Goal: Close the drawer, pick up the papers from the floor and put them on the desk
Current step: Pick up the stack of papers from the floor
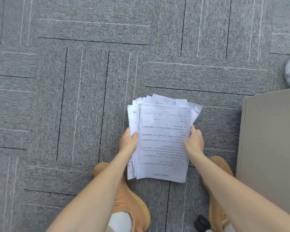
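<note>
Above the carpet (pixel 74 97), both hands — left hand (pixel 128 142), right hand (pixel 193 141) — pinch an uneven stack of papers (pixel 161 141); fanned sheets may slip loose.

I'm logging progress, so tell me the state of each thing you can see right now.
papers: gathered in a loose, fanned stack, held at both sides
left hand: gripping the stack's left edge
right hand: gripping the stack's right edge
cabinet: grey, only its top shows; drawer not visible
carpet: no loose sheets visible

Grey carpet-tile floor (pixel 74 97) carries two orange shoes (pixel 129 201); a beige cabinet (pixel 271 139) stands just right of them.
</note>
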A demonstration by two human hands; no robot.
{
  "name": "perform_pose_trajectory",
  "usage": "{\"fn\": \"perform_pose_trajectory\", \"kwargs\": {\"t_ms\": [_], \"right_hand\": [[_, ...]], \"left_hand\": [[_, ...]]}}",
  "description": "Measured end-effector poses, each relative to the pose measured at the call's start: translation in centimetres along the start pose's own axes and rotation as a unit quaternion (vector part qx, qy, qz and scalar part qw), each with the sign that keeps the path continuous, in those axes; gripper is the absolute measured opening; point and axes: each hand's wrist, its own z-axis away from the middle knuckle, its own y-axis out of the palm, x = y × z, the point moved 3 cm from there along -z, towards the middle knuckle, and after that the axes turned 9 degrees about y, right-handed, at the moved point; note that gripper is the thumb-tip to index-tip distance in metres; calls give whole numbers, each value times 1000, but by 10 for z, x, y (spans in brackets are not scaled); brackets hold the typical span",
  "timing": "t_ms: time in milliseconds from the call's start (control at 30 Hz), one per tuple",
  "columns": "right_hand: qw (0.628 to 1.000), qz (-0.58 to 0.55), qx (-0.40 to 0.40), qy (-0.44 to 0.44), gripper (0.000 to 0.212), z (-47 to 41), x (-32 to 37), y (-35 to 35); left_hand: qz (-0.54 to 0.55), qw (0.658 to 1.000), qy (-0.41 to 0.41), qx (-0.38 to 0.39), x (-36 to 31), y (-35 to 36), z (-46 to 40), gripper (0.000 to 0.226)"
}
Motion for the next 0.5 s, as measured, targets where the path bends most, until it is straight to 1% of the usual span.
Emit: {"fn": "perform_pose_trajectory", "kwargs": {"t_ms": [100,200,267,333,400,500], "right_hand": [[1000,-15,8,-23,41,5,3,1],[998,-50,37,-33,40,10,6,3],[994,-93,61,-6,37,10,6,3],[988,-125,86,30,27,10,5,1],[986,-121,103,43,20,9,3,-1],[985,-129,105,54,19,13,6,-6]], "left_hand": [[61,998,5,12,-1,0,1,36],[102,994,0,24,0,1,3,48],[123,992,-8,33,0,3,4,53],[152,987,-17,48,0,3,4,56],[169,983,-26,68,0,2,3,57],[209,973,-53,86,-3,-2,4,49]]}}
